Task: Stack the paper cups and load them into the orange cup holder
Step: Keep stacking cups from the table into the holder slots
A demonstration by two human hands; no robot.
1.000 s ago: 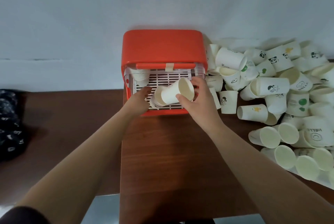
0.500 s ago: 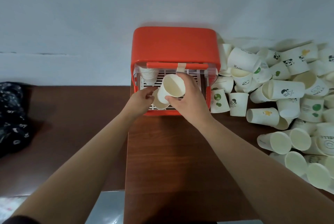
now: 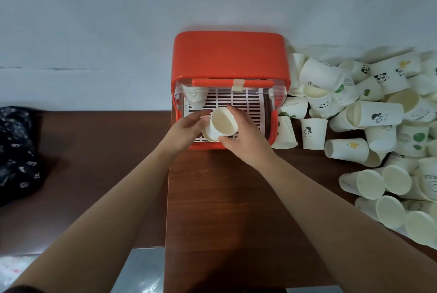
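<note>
The orange cup holder (image 3: 228,56) stands against the wall with its clear front lid raised over a white slatted tray (image 3: 246,101). A stack of paper cups (image 3: 196,96) sits in its back left corner. My right hand (image 3: 246,136) grips a white paper cup (image 3: 223,122), open mouth up, just above the tray's front. That cup is nested into another cup (image 3: 210,134) below it, which my left hand (image 3: 186,127) steadies from the left.
A large heap of loose paper cups (image 3: 369,113) covers the brown table (image 3: 227,198) to the right of the holder. A dark patterned cloth (image 3: 16,151) lies at the far left. A white wall rises behind.
The held cup has turned from tilted to mouth-up and sunk further into the lower cup. Both hands stay at the holder's front; the camera has shifted slightly.
</note>
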